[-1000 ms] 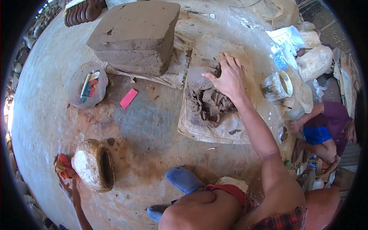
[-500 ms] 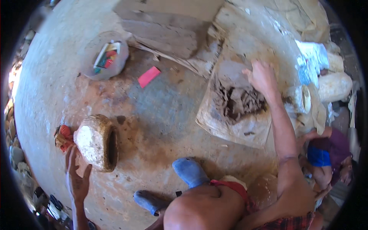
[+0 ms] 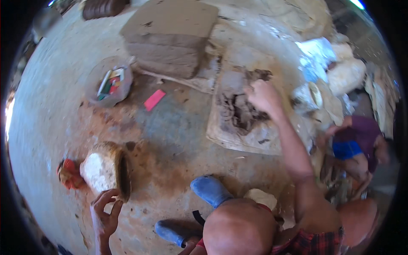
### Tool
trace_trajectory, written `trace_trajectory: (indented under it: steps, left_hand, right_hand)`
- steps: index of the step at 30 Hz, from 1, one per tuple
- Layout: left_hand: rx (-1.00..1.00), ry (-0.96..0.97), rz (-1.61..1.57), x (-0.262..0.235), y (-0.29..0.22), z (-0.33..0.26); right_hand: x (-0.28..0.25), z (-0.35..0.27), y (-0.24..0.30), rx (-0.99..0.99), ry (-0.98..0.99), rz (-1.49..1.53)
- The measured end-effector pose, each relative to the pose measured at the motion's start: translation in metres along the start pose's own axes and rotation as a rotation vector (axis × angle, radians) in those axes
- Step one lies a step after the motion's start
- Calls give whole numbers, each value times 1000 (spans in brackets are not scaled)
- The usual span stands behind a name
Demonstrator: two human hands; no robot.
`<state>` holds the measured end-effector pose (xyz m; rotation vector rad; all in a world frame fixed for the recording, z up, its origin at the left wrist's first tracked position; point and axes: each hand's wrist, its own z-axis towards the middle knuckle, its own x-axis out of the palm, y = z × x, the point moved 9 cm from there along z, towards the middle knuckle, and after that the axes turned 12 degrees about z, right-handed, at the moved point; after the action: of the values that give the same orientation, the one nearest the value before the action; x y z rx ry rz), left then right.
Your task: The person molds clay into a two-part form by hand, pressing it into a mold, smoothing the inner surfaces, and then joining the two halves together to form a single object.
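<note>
At the left, a rounded hollow vessel [image 3: 100, 170], white-crusted with a brown rim, lies on its side with its dark mouth facing right. My left hand [image 3: 105, 214] is at the near end of that rim, thumb and fingers curled toward each other in a pinch; whatever sits between the fingertips is too small to make out. Over to the right, my right hand [image 3: 264, 100] is closed on soft dark clay [image 3: 240, 112], heaped in torn strips on a pale cloth [image 3: 238, 144]. Some clay shows beyond its knuckles; the fingertips are hidden.
A large clay block [image 3: 165, 55] stands at the back. Nearby are a clear plastic bowl [image 3: 117, 100] of small coloured items and a pink strip [image 3: 154, 100]. A red-orange object [image 3: 70, 174] touches the vessel's left side. Another person [image 3: 357, 131] sits at the right, near a whitish pot [image 3: 308, 97].
My left hand has moved right to the vessel's rim, its spread fingers now curled in. My right hand has come down into the clay and closed. The whole view has shifted.
</note>
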<state>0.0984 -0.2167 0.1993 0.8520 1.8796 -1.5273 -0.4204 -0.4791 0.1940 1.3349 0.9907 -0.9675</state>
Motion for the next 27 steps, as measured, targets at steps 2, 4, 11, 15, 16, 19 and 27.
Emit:
trace_trajectory:
  steps: [2, 4, 11, 15, 16, 19, 27]
  left_hand:
    - [56, 43, -148, 3, -9, 11]
    - [81, 130, -408, 16, -6, 23]
    - [133, 368, -1454, 61, -120, 71]
    - [132, 458, -1488, 71, -112, 74]
    - [129, 418, -1387, 74, -110, 73]
    - [15, 501, -1396, 104, -105, 69]
    - [-40, 274, -1192, 116, -129, 87]
  right_hand:
    - [-24, -43, 48, -83, -203, 231]
    - [-34, -75, 91, -221, -366, 556]
    - [-13, -187, 293, -770, -109, 1012]
    - [6, -213, 310, -912, -225, 869]
    - [-1, -214, 302, -846, -276, 789]
    - [-3, -215, 293, -775, -286, 661]
    - [-11, -227, 268, -602, -327, 484]
